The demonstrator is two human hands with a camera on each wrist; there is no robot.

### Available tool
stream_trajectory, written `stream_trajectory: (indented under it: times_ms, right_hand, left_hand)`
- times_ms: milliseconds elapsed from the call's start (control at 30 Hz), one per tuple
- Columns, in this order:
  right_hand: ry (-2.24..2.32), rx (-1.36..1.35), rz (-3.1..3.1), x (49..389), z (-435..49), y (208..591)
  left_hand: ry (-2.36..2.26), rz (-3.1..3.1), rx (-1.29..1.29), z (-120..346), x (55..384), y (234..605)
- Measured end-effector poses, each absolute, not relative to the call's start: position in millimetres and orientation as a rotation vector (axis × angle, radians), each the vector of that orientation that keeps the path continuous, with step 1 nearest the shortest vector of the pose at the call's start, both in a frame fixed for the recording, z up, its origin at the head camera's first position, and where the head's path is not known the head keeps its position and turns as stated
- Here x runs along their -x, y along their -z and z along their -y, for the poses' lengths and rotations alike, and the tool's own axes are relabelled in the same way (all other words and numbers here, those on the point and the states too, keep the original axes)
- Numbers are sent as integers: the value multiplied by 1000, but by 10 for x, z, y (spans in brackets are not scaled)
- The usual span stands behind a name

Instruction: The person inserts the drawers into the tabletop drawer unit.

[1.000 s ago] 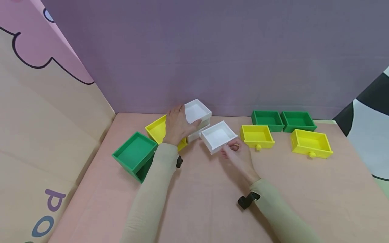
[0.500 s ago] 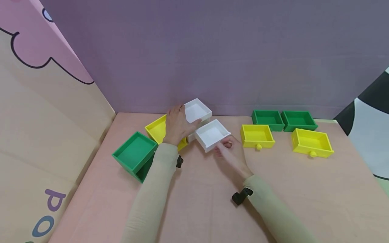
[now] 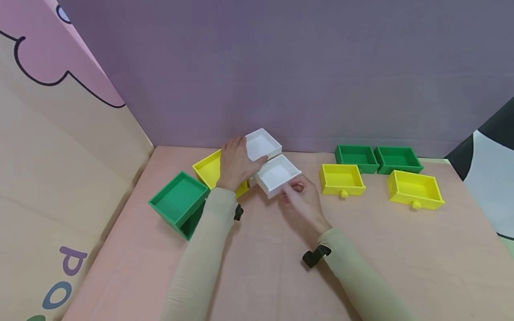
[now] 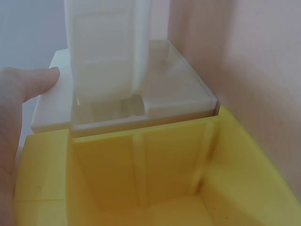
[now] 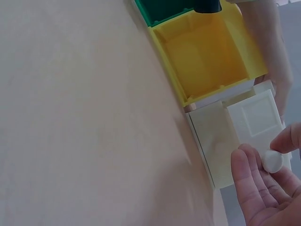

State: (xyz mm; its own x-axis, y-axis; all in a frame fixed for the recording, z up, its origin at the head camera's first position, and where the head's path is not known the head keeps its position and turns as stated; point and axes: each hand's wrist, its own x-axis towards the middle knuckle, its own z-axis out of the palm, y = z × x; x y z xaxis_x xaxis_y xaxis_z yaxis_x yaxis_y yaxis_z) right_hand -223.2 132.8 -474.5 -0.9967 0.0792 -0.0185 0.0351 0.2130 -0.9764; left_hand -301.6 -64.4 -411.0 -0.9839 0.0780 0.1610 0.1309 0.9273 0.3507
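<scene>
The small white cabinet [image 3: 263, 143] stands at the back, close to the wall. My left hand [image 3: 237, 165] grips it from its left side, thumb [image 4: 42, 82] over its edge; the other fingertips are partly hidden. My right hand [image 3: 303, 200] pinches the round white knob [image 5: 273, 161] of a white drawer [image 3: 277, 174]. The drawer's back end meets the cabinet's open front, at a slight angle; how deep it reaches inside I cannot tell. Right beside the white cabinet stands a yellow cabinet [image 3: 206, 171], partly covered by my left hand.
A green cabinet [image 3: 178, 200] with an open front stands at left. Two green drawers, one left [image 3: 356, 158] and one right [image 3: 398, 159], lie at the back right. Before them are two yellow drawers, left [image 3: 342, 178] and right [image 3: 415, 188]. A purple-grey wall [image 3: 281, 80] rises behind.
My right hand has moved the white drawer left and slightly back, from apart in front of the white cabinet up to its opening. My left hand has stayed on the cabinet.
</scene>
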Motion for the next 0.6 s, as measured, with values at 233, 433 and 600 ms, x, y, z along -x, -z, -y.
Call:
stream_trajectory:
  times_ms: [233,433,600]
  right_hand:
    - [-2001,109,2381,2230,-1311,4721]
    - [-2009,122,2358,2224,-1296,4738]
    - [-2014,121,2325,2227,-1287,4755]
  left_hand:
    - [556,2933,160,657,3016,4120]
    - [562,2924,164,658,3004,4128]
    - [577,2927,164,661,3005,4115]
